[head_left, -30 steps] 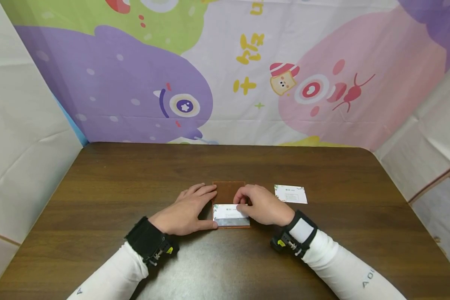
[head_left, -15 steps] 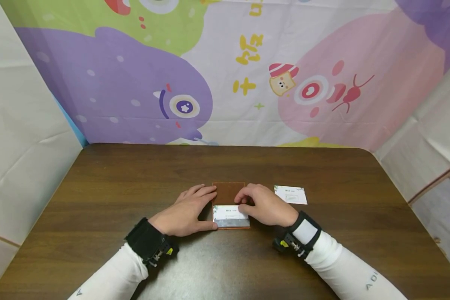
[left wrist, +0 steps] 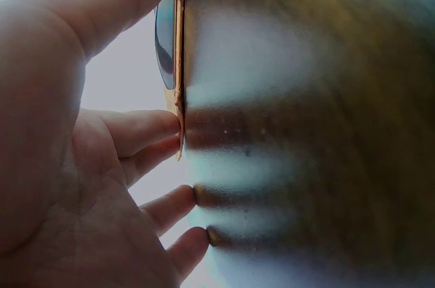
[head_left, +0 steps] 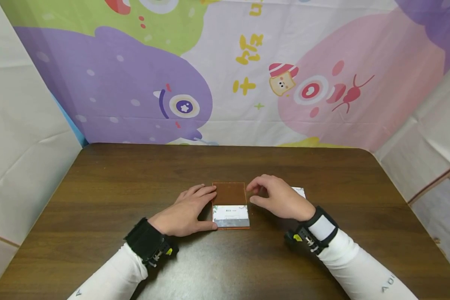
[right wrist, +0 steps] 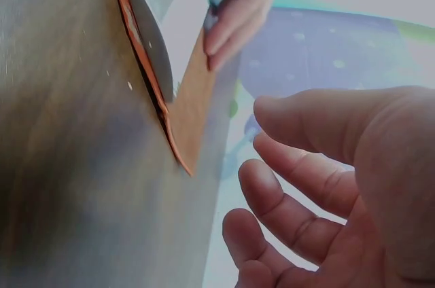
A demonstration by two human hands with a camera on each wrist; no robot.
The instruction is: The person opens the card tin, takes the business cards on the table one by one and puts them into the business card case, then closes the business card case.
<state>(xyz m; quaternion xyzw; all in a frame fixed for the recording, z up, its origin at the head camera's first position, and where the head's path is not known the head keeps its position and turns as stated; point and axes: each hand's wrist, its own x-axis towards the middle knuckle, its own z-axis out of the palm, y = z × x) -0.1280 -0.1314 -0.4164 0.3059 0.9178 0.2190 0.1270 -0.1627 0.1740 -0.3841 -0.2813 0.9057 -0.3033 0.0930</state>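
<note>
A brown card holder (head_left: 228,194) lies spread flat on the table. A white business card (head_left: 230,212) with printed text and leafy corners sits at its near half, its lower part behind a greyish clear pocket (head_left: 232,223). My left hand (head_left: 185,211) rests along the holder's left side, thumb on the near corner and fingertips at the far part; the left wrist view shows the thumb on the holder's edge (left wrist: 179,43). To the right of the holder, my right hand (head_left: 282,200) hovers with loosely bent fingers and nothing between them. It partly covers another white card (head_left: 300,191).
The brown wooden table (head_left: 135,166) reaches back to a cartoon-printed cloth (head_left: 240,116). Pale cloth walls (head_left: 26,125) stand at both sides. A black wrist strap with a small device is on each wrist.
My right hand has let go of the card in the pocket and moved right and slightly away, now partly covering the loose card. The left hand and the holder stay in place.
</note>
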